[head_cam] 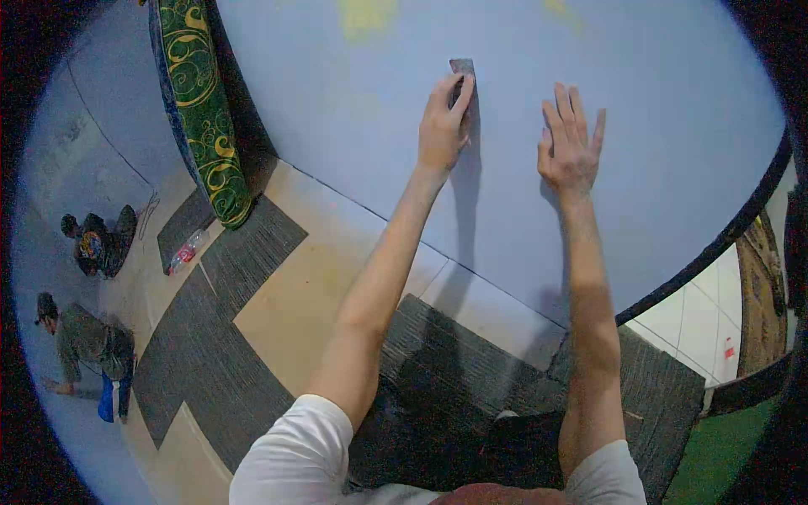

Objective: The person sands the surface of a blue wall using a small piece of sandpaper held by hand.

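Observation:
My left hand (444, 126) pinches a small grey flat piece (464, 66), perhaps folded sandpaper, against a pale blue wall (505, 208). Its upper end sticks out past my fingertips; the rest is partly hidden behind them. To the right, my right hand (570, 148) lies palm toward the wall, fingers spread, with nothing held. It appears to rest on the surface. Both forearms reach upward, casting shadows on the wall. Yellowish patches (367, 17) mark the wall higher up.
A green cushion or mattress with gold swirls (202, 107) leans at the left. Dark carpet tiles (214, 353) lie over a beige floor (284, 297), with a plastic bottle (188, 251). Two people (95, 341) are at the far-left wall. A dark-edged opening (701, 315) is at right.

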The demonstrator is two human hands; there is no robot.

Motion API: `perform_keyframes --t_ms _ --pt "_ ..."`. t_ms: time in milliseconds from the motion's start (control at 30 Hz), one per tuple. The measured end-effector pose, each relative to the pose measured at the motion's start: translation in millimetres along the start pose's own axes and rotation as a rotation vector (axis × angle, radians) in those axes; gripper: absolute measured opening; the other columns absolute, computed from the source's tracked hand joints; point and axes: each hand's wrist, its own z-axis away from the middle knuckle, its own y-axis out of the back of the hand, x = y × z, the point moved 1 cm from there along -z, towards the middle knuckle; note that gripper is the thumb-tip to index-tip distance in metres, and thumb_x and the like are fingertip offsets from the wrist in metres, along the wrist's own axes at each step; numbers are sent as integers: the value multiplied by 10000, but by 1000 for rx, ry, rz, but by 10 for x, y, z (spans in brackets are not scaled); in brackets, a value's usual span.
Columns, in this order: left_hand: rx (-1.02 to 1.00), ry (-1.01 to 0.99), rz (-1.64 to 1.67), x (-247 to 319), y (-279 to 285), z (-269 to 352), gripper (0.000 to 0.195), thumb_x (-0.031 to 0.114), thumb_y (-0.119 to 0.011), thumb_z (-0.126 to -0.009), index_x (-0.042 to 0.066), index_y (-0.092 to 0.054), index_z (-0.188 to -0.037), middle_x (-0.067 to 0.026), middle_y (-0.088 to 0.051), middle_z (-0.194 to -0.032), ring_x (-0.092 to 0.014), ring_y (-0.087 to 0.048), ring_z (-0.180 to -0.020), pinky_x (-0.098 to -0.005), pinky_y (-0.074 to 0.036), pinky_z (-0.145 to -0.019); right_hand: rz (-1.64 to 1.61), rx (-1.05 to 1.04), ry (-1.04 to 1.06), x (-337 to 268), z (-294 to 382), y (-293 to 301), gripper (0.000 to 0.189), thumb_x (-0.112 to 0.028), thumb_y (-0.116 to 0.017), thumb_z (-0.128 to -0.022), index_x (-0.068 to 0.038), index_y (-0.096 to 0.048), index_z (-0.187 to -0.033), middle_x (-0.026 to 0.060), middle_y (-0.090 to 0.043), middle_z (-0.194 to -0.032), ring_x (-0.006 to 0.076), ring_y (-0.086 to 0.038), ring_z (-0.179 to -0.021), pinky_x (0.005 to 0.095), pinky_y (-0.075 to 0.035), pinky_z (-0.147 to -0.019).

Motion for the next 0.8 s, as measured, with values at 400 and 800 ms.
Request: perform_keyframes --t_ms 400,800 --pt "-44 -35 -102 -57 -125 178 852 -146 -676 -736 114 -459 -1519 -160 -480 -1474 -370 -506 -1329 -442 -468 -1096 -5 2 19 9 -3 -11 421 -149 -546 -901 -138 -621 -1315 22 -405 -1618 201 -331 -1514 597 -129 -1260" --pt "-121 35 -34 -34 -213 214 823 -19 -659 -861 122 -313 -1594 -184 -301 -1620 -374 -390 -1436 -507 -369 -1177 39 23 29 18 4 -55 363 -171 -594 -861 -167 -674 -1215 -11 -414 -1614 183 -333 -1511 549 -101 -1284"
